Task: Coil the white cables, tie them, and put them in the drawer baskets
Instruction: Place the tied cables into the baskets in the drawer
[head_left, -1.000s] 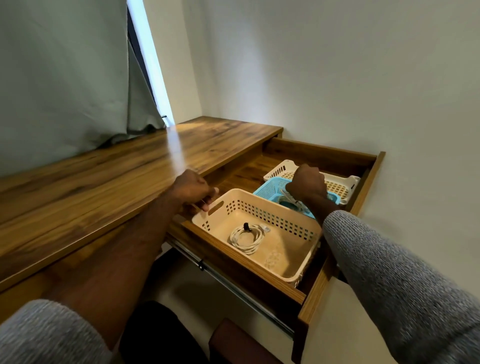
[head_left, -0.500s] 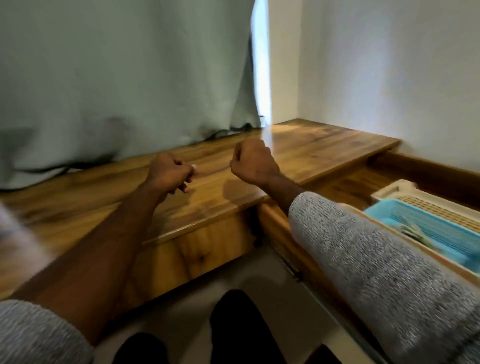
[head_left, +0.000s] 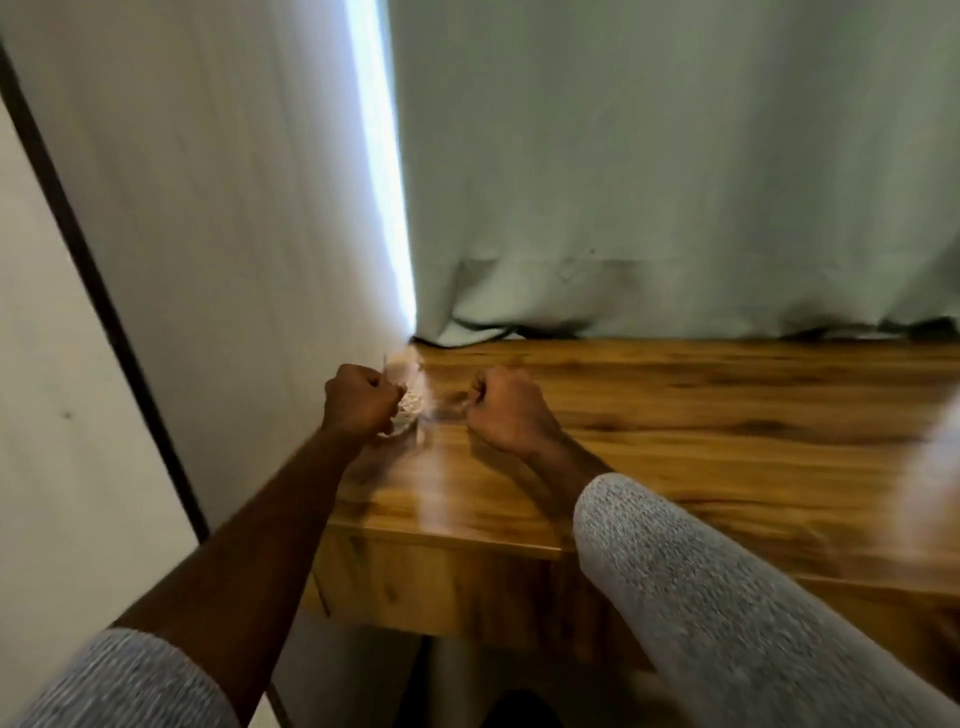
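A: Start nearest. What do you see?

B: Two forearms in pushed-up grey sleeves (head_left: 727, 597) reach over the near edge of the wooden desk (head_left: 675, 415). A second ago the open drawer and its baskets filled the view, the right hand down in the blue basket. Now the drawer is out of sight; the view has swung to the desk's left end.

A: And the hands?

B: The left hand (head_left: 358, 402) is curled into a fist beside a blurred white bundle (head_left: 408, 408), probably the next white cable, near the left edge. I cannot tell whether it grips the bundle or only touches it. The right hand (head_left: 501, 408) is curled too, just right of the bundle, apparently holding nothing.

A: So what does the change mean?

B: I judge one coil is stowed and the person is going for another cable to coil and tie.

A: Farther back?

B: A pale green curtain (head_left: 675, 182) hangs to the desk's far edge, with a bright gap (head_left: 382, 171) left of it.
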